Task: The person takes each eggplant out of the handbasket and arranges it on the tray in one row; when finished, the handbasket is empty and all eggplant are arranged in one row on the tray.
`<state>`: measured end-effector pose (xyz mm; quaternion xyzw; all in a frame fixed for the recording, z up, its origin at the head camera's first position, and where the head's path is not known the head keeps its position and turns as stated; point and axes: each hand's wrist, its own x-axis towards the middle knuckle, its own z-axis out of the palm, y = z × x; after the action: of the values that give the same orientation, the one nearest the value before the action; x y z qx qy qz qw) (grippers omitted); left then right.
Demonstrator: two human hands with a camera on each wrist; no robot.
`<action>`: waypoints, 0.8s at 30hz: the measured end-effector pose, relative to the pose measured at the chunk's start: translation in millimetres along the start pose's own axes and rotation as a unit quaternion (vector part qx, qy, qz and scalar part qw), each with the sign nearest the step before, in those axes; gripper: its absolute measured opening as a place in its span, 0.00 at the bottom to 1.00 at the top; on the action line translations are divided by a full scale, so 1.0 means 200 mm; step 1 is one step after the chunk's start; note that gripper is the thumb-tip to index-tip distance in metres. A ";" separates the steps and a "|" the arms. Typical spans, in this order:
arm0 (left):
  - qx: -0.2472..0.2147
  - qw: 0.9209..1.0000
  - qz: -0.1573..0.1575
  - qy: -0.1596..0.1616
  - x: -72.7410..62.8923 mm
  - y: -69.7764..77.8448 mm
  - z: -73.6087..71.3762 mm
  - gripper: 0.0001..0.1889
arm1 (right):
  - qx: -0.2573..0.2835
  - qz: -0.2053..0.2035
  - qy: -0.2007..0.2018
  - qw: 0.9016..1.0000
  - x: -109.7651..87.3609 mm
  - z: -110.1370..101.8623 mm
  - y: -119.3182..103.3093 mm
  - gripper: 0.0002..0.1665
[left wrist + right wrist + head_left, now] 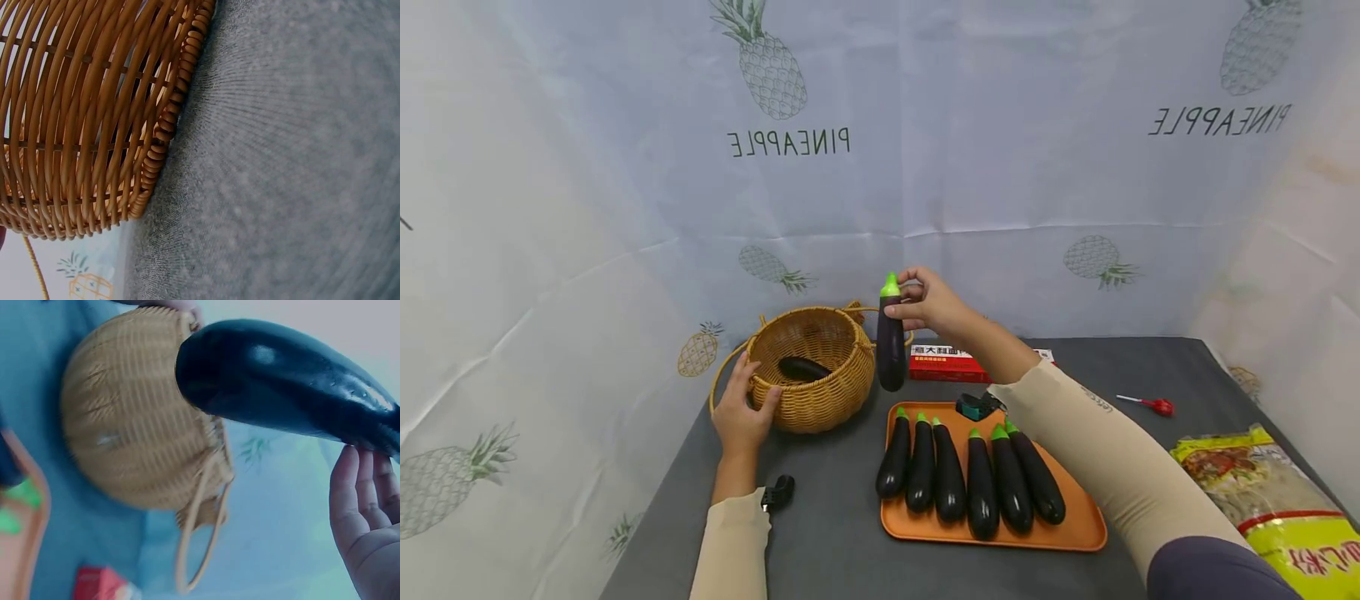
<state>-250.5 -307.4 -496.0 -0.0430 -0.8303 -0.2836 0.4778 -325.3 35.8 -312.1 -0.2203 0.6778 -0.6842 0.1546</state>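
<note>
My right hand (928,302) pinches an eggplant (891,346) near its green stem and holds it up, hanging downward, just right of the wicker basket (827,406). In the right wrist view the dark eggplant (269,378) crosses in front of the basket (134,412), apart from it. My left hand (743,408) grips the basket's front left rim, thumb and fingers on either side of it. One eggplant (803,368) lies inside the basket. Several more eggplants (950,475) lie side by side on an orange tray (1078,525), green stems pointing away from me.
Behind the tray lies a red and white box (943,364), partly hidden by my right arm. To the right are a red lollipop (1162,407) and a yellow food bag (1270,500). A pineapple-print cloth (970,183) hangs behind the dark table (820,533).
</note>
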 end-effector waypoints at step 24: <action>-0.003 1.000 -0.015 -0.006 0.00 0.02 -0.01 0.33 | -0.086 0.047 0.105 0.990 -0.72 -0.54 0.34 0.40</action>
<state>-247.5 -304.5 -494.0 -0.0335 -0.8330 -0.2926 0.4684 -264.0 199.5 -392.0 -0.1278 0.7562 -0.6346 0.0950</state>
